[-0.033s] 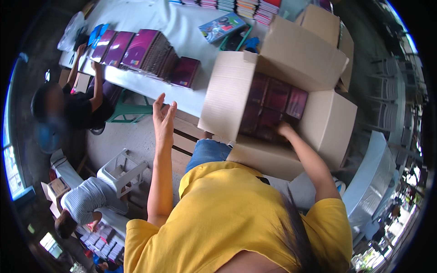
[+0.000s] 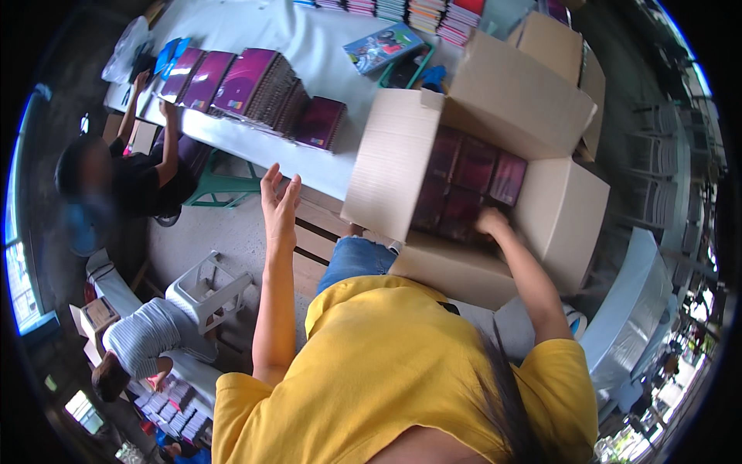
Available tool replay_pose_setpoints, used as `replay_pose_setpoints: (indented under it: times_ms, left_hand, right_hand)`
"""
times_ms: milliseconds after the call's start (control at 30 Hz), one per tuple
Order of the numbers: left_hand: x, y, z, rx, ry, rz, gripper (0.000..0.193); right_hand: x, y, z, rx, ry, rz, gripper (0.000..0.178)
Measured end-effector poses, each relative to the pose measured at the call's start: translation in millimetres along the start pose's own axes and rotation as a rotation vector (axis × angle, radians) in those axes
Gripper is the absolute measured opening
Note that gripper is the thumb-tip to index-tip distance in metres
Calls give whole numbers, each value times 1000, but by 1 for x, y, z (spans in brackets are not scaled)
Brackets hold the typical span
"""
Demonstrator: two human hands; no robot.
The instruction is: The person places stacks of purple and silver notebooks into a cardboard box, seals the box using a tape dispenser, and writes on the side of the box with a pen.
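Over the gap in front of the table, my left hand (image 2: 280, 203) is raised and open, its fingers apart and nothing in it. My right hand (image 2: 491, 223) reaches down into an open cardboard box (image 2: 573, 220), fingers curled in against dark purple notebooks (image 2: 473, 166) packed there in rows. Its fingertips are hidden, so whether it grips a notebook does not show. To the left, stacks of purple spiral notebooks (image 2: 249, 81) stand along the table's near edge, with a lower stack (image 2: 319, 124) at their right end.
On the white-covered table (image 2: 309, 35) lie a blue picture box (image 2: 384, 46), a green tray (image 2: 402, 69) and several colourful stacks at the back. A person in black (image 2: 143, 182) sits at the left. Another bends near a white stool (image 2: 209, 290). A second carton (image 2: 550, 46) stands behind mine.
The view has shifted slightly. My right hand has drawn a little to the right inside the box, its fingers more curled. My left hand stays raised in about the same place.
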State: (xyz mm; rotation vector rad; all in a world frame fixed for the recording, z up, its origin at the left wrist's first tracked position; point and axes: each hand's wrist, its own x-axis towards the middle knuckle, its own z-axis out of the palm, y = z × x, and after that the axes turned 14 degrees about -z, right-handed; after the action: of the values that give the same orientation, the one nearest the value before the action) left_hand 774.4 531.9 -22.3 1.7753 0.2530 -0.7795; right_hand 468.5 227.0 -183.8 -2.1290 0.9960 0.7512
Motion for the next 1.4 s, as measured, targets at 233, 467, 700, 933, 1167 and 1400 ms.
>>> replay_pose_setpoints:
  times_ms: [233,467,700,933,1167,1400]
  left_hand:
    - [109,-39,-16,-259,-217,-335,95]
    - [227,-75,48,-151,-143,-540,123]
    - [243,-115,58,-395,-169,-365,85]
    - [214,-91,111,-216,-218,139,85]
    - [100,28,85,142,-273,897,105]
    - [15,193,61,43,-806,442,105]
  right_hand:
    - [-46,-247,-104,1407,94,-663,61]
    - [203,-336,5,1258,540,-260,88]
    - [215,-350,55,1429,388,-310,89]
    - [206,-291,43,2179,207,-291,57]
    - [166,-307,-30,2625,89,-1114,64]
    - [-9,-313,-152,2148,502,-1152,68]
